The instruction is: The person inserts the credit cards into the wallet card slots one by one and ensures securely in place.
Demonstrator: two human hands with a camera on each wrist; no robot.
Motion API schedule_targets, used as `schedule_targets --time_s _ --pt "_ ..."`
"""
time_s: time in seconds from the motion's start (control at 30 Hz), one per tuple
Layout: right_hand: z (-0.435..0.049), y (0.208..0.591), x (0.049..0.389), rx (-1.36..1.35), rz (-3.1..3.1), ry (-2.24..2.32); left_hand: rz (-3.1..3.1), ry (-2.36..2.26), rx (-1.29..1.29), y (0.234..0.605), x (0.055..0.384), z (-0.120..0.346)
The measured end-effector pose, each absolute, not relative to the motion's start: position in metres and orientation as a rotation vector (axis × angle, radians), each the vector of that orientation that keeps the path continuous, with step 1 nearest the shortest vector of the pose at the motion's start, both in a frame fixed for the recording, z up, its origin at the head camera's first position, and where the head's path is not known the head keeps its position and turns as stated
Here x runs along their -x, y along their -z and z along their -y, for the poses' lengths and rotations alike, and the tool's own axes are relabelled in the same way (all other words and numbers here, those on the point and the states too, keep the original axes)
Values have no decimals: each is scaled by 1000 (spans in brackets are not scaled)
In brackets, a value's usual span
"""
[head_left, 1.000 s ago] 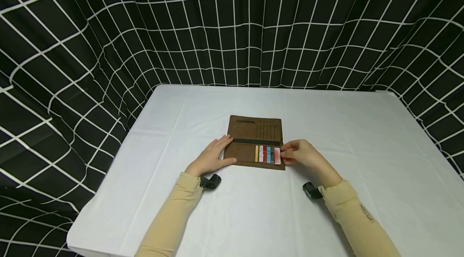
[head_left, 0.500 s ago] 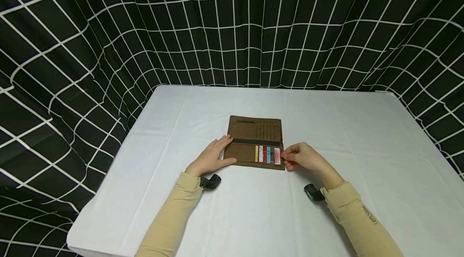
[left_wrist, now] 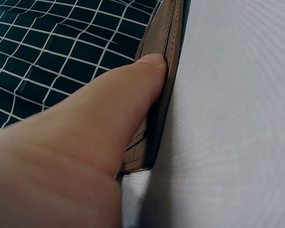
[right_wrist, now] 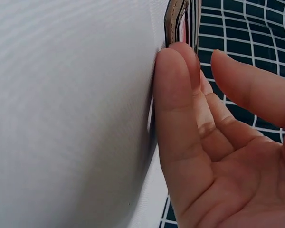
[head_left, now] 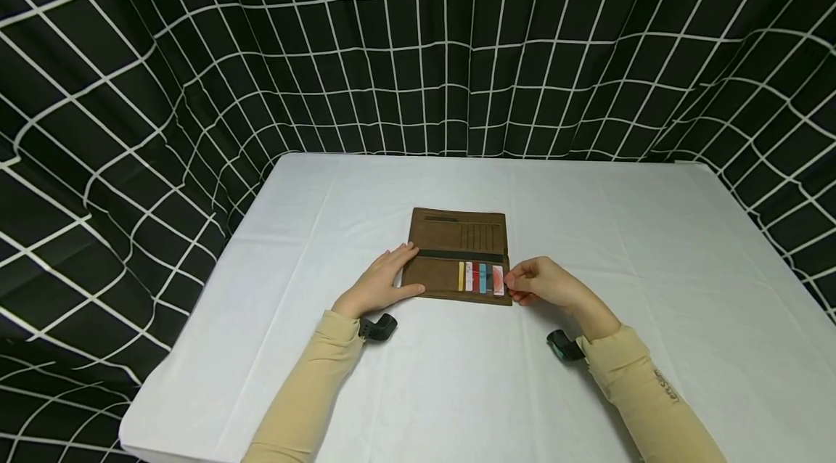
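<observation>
A brown wallet (head_left: 436, 234) lies unfolded on the white table, with several colored cards in the slots of its near half. At the right end of that row sits a white and red card (head_left: 498, 280). My left hand (head_left: 377, 284) rests on the wallet's left side, fingers extended; in the left wrist view the thumb (left_wrist: 128, 90) presses on the stitched edge. My right hand (head_left: 545, 283) is at the right edge beside the end card. In the right wrist view its fingertips (right_wrist: 173, 71) are right at the wallet's edge, with the thumb spread apart from them.
The white tablecloth (head_left: 392, 390) surrounds the wallet on all sides. Behind and beside the table hangs a black curtain (head_left: 392, 49) with a white grid. Each wrist wears a small black camera, such as the left one (head_left: 380, 328).
My right hand has shifted slightly nearer and to the right along the wallet's edge. The left hand has stayed on the left side, and the cards look the same.
</observation>
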State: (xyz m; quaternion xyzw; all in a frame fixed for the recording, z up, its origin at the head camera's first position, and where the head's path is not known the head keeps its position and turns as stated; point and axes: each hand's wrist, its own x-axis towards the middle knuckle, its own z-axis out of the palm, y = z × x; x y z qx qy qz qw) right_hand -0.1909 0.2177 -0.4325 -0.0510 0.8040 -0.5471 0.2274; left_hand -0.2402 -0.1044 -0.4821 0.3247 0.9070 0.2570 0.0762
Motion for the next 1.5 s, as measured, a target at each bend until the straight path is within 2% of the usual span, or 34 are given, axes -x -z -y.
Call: schedule_targets --time_s 1.5 --pt "-219 426 190 214 -2157 1460 -2716 -784 -978 484 241 104"
